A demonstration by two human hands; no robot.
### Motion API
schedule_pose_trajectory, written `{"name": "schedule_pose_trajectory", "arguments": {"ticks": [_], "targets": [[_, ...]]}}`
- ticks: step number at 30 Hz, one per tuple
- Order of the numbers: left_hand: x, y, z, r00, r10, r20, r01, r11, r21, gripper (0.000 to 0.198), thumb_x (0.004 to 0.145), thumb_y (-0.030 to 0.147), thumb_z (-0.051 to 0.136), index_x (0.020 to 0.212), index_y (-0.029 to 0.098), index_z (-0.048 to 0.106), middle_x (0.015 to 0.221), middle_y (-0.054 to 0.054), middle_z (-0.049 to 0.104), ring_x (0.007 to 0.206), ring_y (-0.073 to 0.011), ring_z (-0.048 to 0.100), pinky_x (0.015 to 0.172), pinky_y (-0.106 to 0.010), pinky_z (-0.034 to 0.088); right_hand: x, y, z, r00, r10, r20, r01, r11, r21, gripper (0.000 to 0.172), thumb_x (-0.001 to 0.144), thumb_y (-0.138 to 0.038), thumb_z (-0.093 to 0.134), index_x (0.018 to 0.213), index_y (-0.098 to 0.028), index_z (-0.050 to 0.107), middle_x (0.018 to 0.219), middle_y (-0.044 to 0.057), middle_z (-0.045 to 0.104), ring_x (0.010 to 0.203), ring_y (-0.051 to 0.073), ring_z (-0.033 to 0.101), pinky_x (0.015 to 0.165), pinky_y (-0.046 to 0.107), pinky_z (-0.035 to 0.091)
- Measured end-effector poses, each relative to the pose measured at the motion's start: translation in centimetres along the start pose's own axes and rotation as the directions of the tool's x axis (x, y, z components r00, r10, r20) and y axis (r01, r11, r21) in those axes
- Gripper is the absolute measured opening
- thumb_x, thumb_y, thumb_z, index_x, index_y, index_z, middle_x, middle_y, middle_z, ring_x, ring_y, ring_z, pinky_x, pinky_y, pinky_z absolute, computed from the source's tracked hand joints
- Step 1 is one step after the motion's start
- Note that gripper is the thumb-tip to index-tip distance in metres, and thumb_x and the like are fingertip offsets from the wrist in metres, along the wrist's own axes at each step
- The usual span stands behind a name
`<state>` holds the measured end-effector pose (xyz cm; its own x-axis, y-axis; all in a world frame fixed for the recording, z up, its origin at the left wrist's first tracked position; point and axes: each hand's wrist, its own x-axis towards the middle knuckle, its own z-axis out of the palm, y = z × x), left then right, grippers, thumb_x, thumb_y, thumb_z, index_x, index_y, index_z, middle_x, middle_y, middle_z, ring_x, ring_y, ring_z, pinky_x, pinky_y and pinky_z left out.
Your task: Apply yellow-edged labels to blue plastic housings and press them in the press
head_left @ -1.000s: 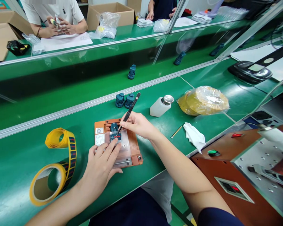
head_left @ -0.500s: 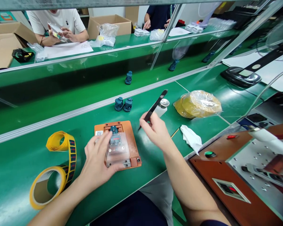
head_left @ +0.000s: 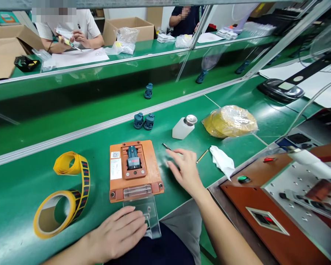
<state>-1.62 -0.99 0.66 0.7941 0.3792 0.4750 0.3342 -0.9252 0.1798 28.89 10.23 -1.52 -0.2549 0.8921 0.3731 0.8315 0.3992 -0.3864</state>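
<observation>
An orange fixture plate [head_left: 154, 173] lies on the green bench mat, with a teal moulded part [head_left: 133, 158] seated in its central recess. A clear acrylic lid [head_left: 151, 209] hangs open on the plate's near edge, folded towards me. My left hand [head_left: 118, 228] holds the lid's near part. My right hand [head_left: 184, 171] hovers open to the right of the plate, holding nothing. Black tweezers [head_left: 166, 146] lie on the mat just beyond its fingertips, partly hidden.
A yellow roll of labels [head_left: 84, 176] lies left of the plate. Beyond stand two teal parts [head_left: 143, 121], a white bottle [head_left: 183, 127], and a bagged yellow roll [head_left: 230, 121]. A white cloth [head_left: 222, 161] lies right. A glass partition [head_left: 71, 103] separates co-workers.
The clear lid has swung off the plate towards me, uncovering the teal part. My right hand has let go of the tweezers, which now lie on the mat.
</observation>
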Motion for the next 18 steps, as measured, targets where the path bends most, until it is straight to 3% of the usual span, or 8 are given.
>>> {"name": "schedule_pose_trajectory", "arguments": {"ticks": [2,5,11,18], "targets": [[-0.2,-0.3,0.1,0.998,-0.016,0.069,0.018,0.999,-0.031,0.035,0.095,0.015,0.064,0.130,0.013,0.065,0.130,-0.008,0.072,0.130,-0.0210,0.060,0.126,-0.043,0.028,1.9,-2.1,0.0,0.966,-0.203,0.160,0.161,0.956,0.245,0.038,0.106,-0.036,0.043,0.139,-0.032,0.061,0.132,0.011,0.051,0.125,0.029,0.043,0.110,0.050,0.036],[0.1,-0.8,0.3,0.997,-0.041,0.069,0.047,0.996,-0.077,0.038,0.096,0.026,0.065,0.130,0.009,0.065,0.131,-0.012,0.071,0.132,-0.0225,0.059,0.125,-0.042,0.028,4.0,-4.0,1.0,0.878,-0.390,0.277,0.221,0.844,0.488,0.038,0.106,-0.043,0.042,0.137,-0.038,0.063,0.139,0.007,0.045,0.130,0.028,0.037,0.115,0.049,0.031],[-0.2,-0.8,1.2,0.998,-0.064,-0.004,0.063,0.986,-0.153,0.034,0.094,0.016,0.065,0.126,0.006,0.065,0.126,-0.015,0.073,0.131,-0.0204,0.060,0.123,-0.036,0.030,5.6,-3.0,3.3,0.854,-0.381,0.354,0.131,0.817,0.562,0.040,0.105,-0.050,0.040,0.132,-0.038,0.068,0.134,0.008,0.043,0.130,0.028,0.035,0.119,0.052,0.023],[-0.6,-0.8,1.5,0.996,-0.086,0.004,0.085,0.976,-0.202,0.036,0.093,0.015,0.067,0.127,0.006,0.063,0.125,-0.016,0.073,0.130,-0.0217,0.061,0.123,-0.037,0.031,6.8,-3.4,3.5,0.858,-0.400,0.323,0.165,0.809,0.564,0.042,0.106,-0.050,0.038,0.130,-0.036,0.069,0.127,0.009,0.042,0.125,0.028,0.038,0.117,0.052,0.025]]}}
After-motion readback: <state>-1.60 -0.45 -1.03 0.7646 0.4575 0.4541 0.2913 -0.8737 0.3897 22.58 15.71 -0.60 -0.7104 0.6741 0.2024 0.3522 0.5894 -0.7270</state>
